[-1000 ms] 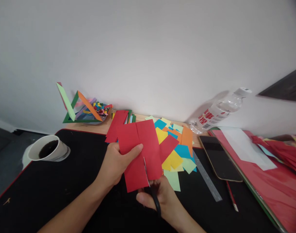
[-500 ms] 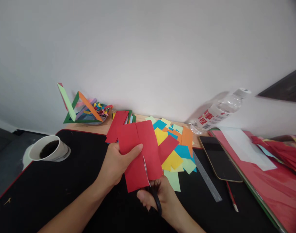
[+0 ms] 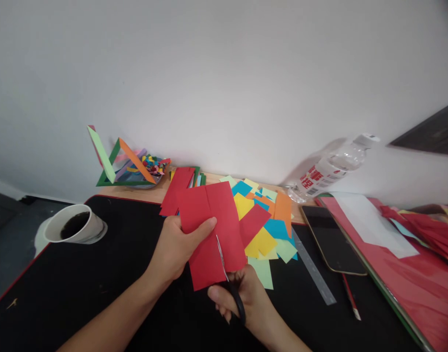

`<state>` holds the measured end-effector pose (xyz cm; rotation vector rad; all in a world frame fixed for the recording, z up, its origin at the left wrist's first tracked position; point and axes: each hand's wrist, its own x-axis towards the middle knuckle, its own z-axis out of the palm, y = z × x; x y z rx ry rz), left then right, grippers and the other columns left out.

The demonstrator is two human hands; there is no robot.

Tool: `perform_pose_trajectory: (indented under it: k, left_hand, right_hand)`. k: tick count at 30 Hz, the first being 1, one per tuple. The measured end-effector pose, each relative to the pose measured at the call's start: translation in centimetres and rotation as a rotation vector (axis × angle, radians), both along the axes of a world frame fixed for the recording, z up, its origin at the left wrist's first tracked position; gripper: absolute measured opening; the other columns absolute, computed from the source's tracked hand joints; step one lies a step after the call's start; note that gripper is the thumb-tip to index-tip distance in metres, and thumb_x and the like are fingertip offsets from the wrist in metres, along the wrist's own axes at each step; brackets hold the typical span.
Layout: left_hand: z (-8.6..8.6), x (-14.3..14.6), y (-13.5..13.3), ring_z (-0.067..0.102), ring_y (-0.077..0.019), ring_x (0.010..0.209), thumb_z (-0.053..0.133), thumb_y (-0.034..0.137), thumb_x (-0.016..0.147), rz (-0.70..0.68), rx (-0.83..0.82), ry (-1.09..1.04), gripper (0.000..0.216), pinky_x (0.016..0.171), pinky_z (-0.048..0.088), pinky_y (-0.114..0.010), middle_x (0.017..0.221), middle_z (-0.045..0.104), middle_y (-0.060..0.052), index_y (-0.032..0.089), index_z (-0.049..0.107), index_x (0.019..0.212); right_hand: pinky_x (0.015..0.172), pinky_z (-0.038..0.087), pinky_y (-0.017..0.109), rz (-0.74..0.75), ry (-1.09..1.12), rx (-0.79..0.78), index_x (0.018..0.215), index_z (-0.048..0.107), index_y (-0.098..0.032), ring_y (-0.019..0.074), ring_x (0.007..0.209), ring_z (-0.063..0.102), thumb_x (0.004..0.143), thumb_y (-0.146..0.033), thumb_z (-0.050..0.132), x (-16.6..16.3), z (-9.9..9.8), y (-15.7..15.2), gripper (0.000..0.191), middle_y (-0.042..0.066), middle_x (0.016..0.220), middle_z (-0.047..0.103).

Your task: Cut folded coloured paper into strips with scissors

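Observation:
A red sheet of paper (image 3: 229, 215) with a crease down its middle is gripped at its left side by my left hand (image 3: 178, 244), thumb on top and fingers underneath. My right hand (image 3: 242, 298) is closed round the black handles of a pair of scissors (image 3: 237, 300). The blades lie in a slit running up from the paper's near edge, along the crease line, with their tips just below my left thumb. Behind the sheet and to its right lie loose cut pieces of coloured paper, among them a yellow piece (image 3: 261, 243).
A paper cup of dark liquid (image 3: 94, 230) stands at left. Folded paper strips (image 3: 136, 159) and a bowl of scraps are at the back left. A clear bottle (image 3: 330, 168), phone (image 3: 332, 239), ruler (image 3: 314, 269), red pencil (image 3: 350, 296) and red folder (image 3: 425, 293) lie right.
The scissor handles and my right hand have shifted very slightly; the blades look more closed. My left hand and the red paper hold almost still.

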<state>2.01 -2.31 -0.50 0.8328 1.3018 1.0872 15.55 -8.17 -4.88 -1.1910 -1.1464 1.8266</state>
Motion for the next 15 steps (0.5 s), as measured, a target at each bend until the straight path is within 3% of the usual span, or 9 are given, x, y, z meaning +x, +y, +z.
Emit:
perform_pose_trajectory:
  k: [6, 9, 13, 15]
  left_hand:
    - [0.3, 0.0, 0.1, 0.070, -0.0206, 0.064, 0.081, 0.033, 0.061, -0.030, -0.030, -0.109, 0.026, 0.056, 0.056, -0.026, 0.079, 0.076, -0.007, 0.014, 0.072, 0.078]
    - [0.5, -0.2, 0.6, 0.070, -0.0197, 0.062, 0.083, 0.030, 0.059, -0.010, -0.049, -0.145, 0.027, 0.056, 0.057, -0.026, 0.075, 0.076, -0.006, 0.014, 0.072, 0.077]
    - [0.3, -1.2, 1.5, 0.069, -0.0186, 0.061, 0.084, 0.030, 0.057, 0.146, 0.038, -0.095, 0.026, 0.056, 0.056, -0.026, 0.074, 0.075, -0.005, 0.014, 0.072, 0.074]
    - [0.2, -1.8, 1.9, 0.068, -0.0180, 0.062, 0.083, 0.031, 0.057, 0.252, 0.131, 0.002, 0.025, 0.056, 0.055, -0.025, 0.075, 0.075, -0.004, 0.014, 0.071, 0.071]
  right_hand:
    - [0.034, 0.034, 0.019, 0.022, 0.018, -0.004, 0.051, 0.053, -0.017, 0.0059, 0.032, 0.038, 0.059, -0.054, 0.079, 0.1, -0.3, 0.0, 0.046, -0.005, 0.040, 0.047]
    - [0.038, 0.037, 0.020, 0.047, 0.055, 0.015, 0.054, 0.055, -0.017, 0.0072, 0.037, 0.042, 0.059, -0.053, 0.079, 0.2, -0.3, 0.1, 0.044, -0.004, 0.045, 0.050]
    - [0.046, 0.038, 0.018, 0.031, 0.068, 0.008, 0.073, 0.059, -0.017, 0.0065, 0.046, 0.045, 0.050, -0.039, 0.089, 0.6, 0.0, 0.1, 0.044, -0.006, 0.054, 0.053]
    - [0.043, 0.035, 0.016, 0.081, 0.118, 0.010, 0.080, 0.058, -0.016, 0.0050, 0.043, 0.044, 0.053, -0.038, 0.088, 0.9, 0.0, 0.1, 0.046, -0.006, 0.054, 0.055]
